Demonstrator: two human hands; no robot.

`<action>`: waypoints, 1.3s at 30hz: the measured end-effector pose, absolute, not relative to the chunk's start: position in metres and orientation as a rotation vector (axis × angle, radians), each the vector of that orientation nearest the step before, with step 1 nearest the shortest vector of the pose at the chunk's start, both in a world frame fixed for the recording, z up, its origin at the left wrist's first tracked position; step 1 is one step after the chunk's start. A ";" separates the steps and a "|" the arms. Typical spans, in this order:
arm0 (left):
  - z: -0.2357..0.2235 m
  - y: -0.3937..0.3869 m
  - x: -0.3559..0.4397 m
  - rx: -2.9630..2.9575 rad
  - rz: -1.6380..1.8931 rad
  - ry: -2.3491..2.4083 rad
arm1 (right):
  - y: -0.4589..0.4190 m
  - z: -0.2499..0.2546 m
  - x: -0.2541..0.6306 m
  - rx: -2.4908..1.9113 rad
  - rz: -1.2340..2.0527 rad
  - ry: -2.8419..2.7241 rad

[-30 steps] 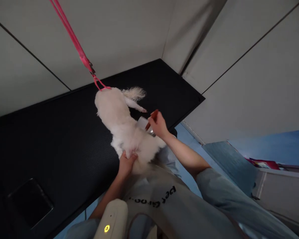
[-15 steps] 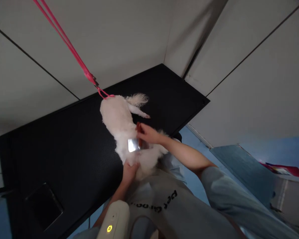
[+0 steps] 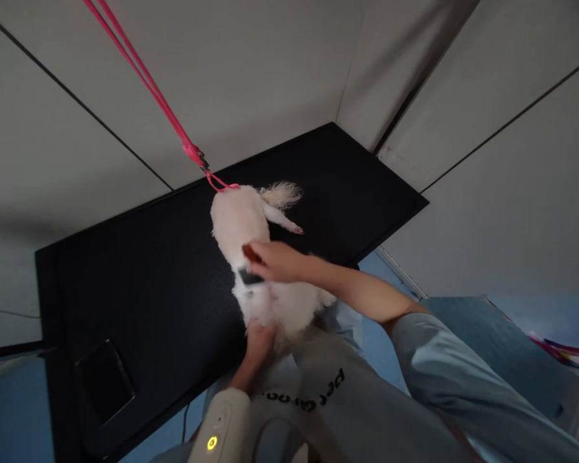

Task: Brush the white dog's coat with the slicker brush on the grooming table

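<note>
A white, short-clipped, fluffy-coated dog [image 3: 241,222] lies across the long black textured counter [image 3: 164,289], its body reaching from near the far edge, along the grey panelled wall [image 3: 270,83], to the near edge at the person's front. One thin leg and a wispy cream tuft of fur point toward the counter's right end.

The right hand [image 3: 280,260] is closed around the reddish-brown handle of a brush with a dark rectangular head [image 3: 249,277], held over the middle of the dog's body; blur hides whether the head touches the coat. The left hand [image 3: 260,335] is on the dog by the near edge, its fingers sunk in fur, so how tightly they close cannot be told.

A bright pink two-strand leash [image 3: 187,145] with a metal clip [image 3: 203,161] runs up from a loop at the dog's far end. A flat black glossy rectangular phone-like object [image 3: 106,379] lies near the counter's near left corner. The person wears a grey apron with black lettering [image 3: 338,411].
</note>
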State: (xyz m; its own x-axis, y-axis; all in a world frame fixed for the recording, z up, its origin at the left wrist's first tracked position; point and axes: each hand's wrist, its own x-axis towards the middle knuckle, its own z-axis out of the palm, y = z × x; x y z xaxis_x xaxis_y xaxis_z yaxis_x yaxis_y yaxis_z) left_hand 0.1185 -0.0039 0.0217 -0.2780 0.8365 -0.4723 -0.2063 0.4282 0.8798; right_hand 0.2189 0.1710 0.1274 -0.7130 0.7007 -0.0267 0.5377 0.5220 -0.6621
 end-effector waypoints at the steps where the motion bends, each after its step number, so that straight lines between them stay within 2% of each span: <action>1: 0.021 -0.004 0.118 0.610 1.101 1.513 | 0.171 0.125 0.220 -1.009 1.053 -2.560; 5: 0.012 0.002 0.101 0.750 1.026 1.511 | 0.177 0.108 0.232 -1.352 0.984 -2.149; 7: 0.009 0.009 0.082 0.899 1.010 1.541 | 0.181 0.094 0.241 -1.283 1.040 -1.977; 10: 0.014 0.020 0.055 1.232 0.997 1.792 | 0.188 0.068 0.257 -1.151 1.337 -1.740; 12: 0.027 0.027 0.048 1.560 1.047 1.965 | 0.193 0.052 0.267 -1.247 1.299 -1.387; 14: 0.043 0.034 0.057 1.911 1.098 1.914 | 0.197 0.039 0.274 -1.254 1.244 -1.152; 16: 0.055 0.041 0.079 2.223 0.994 1.685 | 0.198 0.031 0.277 -1.131 1.425 -1.191; 18: 0.059 0.046 0.102 2.436 0.740 1.540 | 0.197 0.027 0.277 -1.063 1.591 -1.233; 22: 0.050 0.046 0.118 2.527 0.273 1.619 | 0.192 0.023 0.272 -1.123 1.350 -1.110; 24: 0.045 0.037 0.109 2.520 0.176 1.579 | 0.188 0.023 0.269 -1.034 1.458 -1.268; 26: 0.040 0.026 0.096 2.531 0.156 1.495 | 0.183 0.024 0.264 -0.983 1.581 -1.383; 30: 0.031 0.006 0.077 2.549 0.266 1.442 | 0.176 0.030 0.255 -1.084 1.302 -1.261; 34: 0.025 -0.001 0.070 2.600 0.441 1.409 | 0.166 0.036 0.247 -0.914 1.506 -1.581; 39: 0.025 -0.006 0.065 2.643 0.578 1.375 | 0.161 0.045 0.247 -1.030 1.287 -1.429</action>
